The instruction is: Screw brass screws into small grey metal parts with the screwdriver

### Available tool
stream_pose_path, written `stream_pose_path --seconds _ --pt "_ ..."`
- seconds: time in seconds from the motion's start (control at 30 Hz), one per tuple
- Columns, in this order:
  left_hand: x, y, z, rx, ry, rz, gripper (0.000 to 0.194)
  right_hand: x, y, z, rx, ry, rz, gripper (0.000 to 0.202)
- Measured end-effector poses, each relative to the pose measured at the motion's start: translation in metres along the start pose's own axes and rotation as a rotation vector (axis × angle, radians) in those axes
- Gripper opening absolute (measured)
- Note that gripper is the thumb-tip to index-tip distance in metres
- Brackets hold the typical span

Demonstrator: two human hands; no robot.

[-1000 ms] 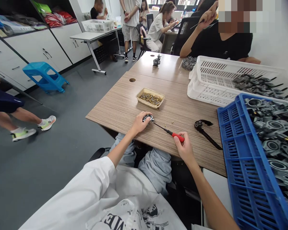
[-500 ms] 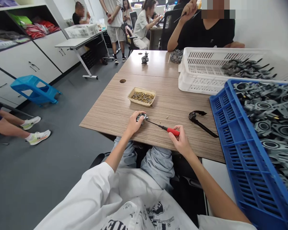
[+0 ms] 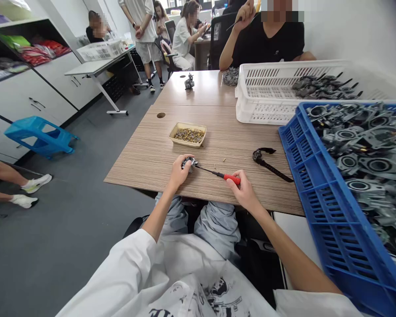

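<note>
Near the table's front edge my left hand (image 3: 179,171) is closed around a small grey metal part (image 3: 190,161), partly hidden by the fingers. My right hand (image 3: 244,189) grips the red handle of a screwdriver (image 3: 231,178). Its thin dark shaft points left, and the tip meets the metal part. Two small brass-coloured screws, one of them this screw (image 3: 224,159), lie on the wood just beyond the shaft. Behind my left hand stands a cream tray (image 3: 188,143) full of small screws.
A black wristwatch (image 3: 270,167) lies right of my right hand. A blue crate (image 3: 300,163) heaped with metal parts stands at the right, a white basket (image 3: 260,110) behind it. Farther back are another metal part (image 3: 189,82) and a person in black (image 3: 270,39) holding a thin tool.
The view has shifted slightly, so the table and crates sit a little further left in the frame. Both hands keep their holds, and the screwdriver tip stays at the metal part.
</note>
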State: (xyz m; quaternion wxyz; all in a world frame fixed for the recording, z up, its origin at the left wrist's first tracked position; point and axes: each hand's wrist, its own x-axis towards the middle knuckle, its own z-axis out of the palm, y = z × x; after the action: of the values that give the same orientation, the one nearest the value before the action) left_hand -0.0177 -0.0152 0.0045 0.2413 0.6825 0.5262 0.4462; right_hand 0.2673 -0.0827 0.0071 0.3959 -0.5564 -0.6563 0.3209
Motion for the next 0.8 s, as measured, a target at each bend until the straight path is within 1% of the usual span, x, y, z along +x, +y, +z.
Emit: stream_pose_path --seconds 0.07,0.23,0.43,0.6,0.8 --pt "-0.0002 -0.0012 0.0004 -0.012 0.005 0.003 0.030 0.0001 -0.0006 0.0000 -0.006 0.007 -0.013 0.025" --pt "0.0000 -0.0040 0.0012 -0.039 0.012 0.023 0.030 -0.0007 0.0024 0.0006 0.033 -0.044 0.002 0.027" --pt "0.0001 -0.0065 0.0014 -0.036 0.011 0.017 0.029 0.0004 0.0037 0.0010 -0.012 0.005 -0.034 0.024" --pt "0.0000 -0.0053 0.0009 -0.038 0.010 0.030 0.030 -0.0007 0.0044 0.0019 0.043 -0.046 0.000 0.027" --pt "0.0006 -0.0036 0.0004 -0.029 0.005 -0.004 0.030 0.0009 0.0044 0.0017 -0.013 0.001 -0.028 0.025"
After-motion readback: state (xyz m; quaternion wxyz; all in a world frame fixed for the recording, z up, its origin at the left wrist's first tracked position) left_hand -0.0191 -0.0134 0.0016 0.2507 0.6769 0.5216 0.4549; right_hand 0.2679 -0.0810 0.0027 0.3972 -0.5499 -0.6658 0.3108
